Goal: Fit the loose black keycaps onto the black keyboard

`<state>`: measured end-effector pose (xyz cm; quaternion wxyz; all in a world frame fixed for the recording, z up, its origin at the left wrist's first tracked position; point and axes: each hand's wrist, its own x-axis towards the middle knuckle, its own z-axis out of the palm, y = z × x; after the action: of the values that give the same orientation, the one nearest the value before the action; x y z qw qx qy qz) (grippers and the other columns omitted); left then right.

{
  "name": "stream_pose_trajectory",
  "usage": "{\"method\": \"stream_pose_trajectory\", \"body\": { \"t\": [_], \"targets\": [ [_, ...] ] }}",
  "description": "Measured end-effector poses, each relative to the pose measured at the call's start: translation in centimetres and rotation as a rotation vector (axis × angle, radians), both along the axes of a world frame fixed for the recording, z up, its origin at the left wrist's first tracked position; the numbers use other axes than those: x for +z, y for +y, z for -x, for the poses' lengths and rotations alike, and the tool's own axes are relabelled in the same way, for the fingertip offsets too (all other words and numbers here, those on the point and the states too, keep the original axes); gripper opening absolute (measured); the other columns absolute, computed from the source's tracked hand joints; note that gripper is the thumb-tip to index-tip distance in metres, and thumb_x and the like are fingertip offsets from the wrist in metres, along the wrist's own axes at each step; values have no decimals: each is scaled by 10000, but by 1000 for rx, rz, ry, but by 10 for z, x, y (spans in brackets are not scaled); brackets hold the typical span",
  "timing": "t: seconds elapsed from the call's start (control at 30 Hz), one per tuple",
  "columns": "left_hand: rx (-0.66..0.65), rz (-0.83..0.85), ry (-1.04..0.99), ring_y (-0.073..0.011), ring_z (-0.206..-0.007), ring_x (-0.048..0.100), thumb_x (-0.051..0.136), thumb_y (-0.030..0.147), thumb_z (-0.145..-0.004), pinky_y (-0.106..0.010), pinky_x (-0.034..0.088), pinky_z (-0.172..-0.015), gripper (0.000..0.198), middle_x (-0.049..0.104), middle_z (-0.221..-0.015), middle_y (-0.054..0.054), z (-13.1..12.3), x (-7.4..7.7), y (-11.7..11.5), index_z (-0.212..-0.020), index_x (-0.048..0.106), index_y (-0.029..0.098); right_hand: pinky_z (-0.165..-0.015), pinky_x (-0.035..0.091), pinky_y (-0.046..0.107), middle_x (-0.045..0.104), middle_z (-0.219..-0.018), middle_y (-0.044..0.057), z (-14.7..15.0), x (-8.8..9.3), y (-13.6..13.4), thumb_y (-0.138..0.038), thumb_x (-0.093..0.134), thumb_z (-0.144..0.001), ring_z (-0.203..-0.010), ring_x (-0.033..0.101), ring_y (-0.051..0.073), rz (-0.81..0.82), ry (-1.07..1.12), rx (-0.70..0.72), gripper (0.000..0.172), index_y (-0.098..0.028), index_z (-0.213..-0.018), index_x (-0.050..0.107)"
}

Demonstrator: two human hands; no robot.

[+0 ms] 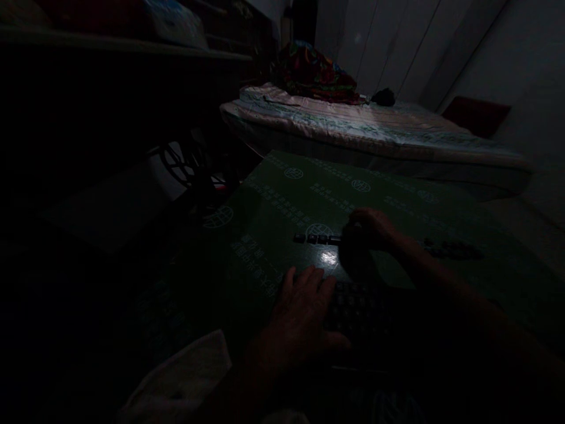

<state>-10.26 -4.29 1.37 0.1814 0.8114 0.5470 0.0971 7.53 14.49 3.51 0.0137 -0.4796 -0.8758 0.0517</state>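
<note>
A dark keyboard [359, 309] lies on the green printed board, its right part lost in shadow. My left hand [304, 306] rests flat over the keyboard's left end, fingers apart and thumb stretched across the keys. Beyond the keyboard, a short row of black keycaps [312, 238] stands on the board. At the right end of that row is my right hand [366, 227], its fingers pinched together close to the surface. What sits between those fingers is hidden in the dark.
The green board [273, 206] carries white lettering and globe marks. More dark small pieces, apparently keycaps [454, 248], lie to the right beyond my forearm. A bed [375, 126] with a folded patterned blanket [313, 73] stands behind. Pale cloth [185, 377] shows at lower left.
</note>
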Motion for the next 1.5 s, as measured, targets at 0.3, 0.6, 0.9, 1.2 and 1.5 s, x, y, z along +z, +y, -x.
{"method": "stream_pose_trajectory", "body": {
  "t": [0.3, 0.6, 0.9, 1.2, 1.5],
  "targets": [
    [-22, -37, 3, -327, -1301, 342, 678, 586, -675, -569, 130, -1093, 761, 463, -1347, -132, -2, 1, 4, -1272, 399, 206, -881, 494, 376, 660, -1093, 92, -52, -10, -103, -249, 563, -835, -1086, 584, 222, -174, 368, 410, 150, -211, -900, 693],
    [-47, -63, 16, -306, -1271, 373, 661, 569, -701, -559, 145, -1076, 750, 468, -1334, -136, -4, 1, 7, -1283, 386, 185, -866, 491, 406, 666, -1053, 108, -58, -46, -187, -254, 515, -884, -1120, 558, 227, -438, 407, 396, 167, -187, -896, 667],
    [-49, -41, 10, -311, -1287, 352, 651, 570, -704, -572, 144, -1070, 745, 465, -1332, -134, -4, 2, 8, -1289, 386, 193, -870, 474, 414, 658, -1060, 111, -42, -38, -201, -210, 451, -904, -1105, 548, 235, -492, 356, 366, 215, -187, -906, 665],
    [-54, -43, 26, -317, -1268, 370, 631, 586, -716, -568, 161, -1066, 742, 474, -1326, -138, -4, 4, 7, -1287, 390, 178, -906, 437, 434, 651, -1063, 102, -41, -40, -199, -195, 460, -897, -1123, 522, 244, -477, 286, 379, 211, -183, -930, 668],
    [-44, -32, 25, -313, -1281, 360, 635, 576, -716, -570, 149, -1070, 725, 473, -1330, -133, -5, 5, 7, -1281, 396, 190, -922, 429, 434, 652, -1053, 84, -41, -42, -198, -181, 484, -878, -1133, 515, 237, -423, 270, 355, 195, -206, -914, 674]
  ]
}}
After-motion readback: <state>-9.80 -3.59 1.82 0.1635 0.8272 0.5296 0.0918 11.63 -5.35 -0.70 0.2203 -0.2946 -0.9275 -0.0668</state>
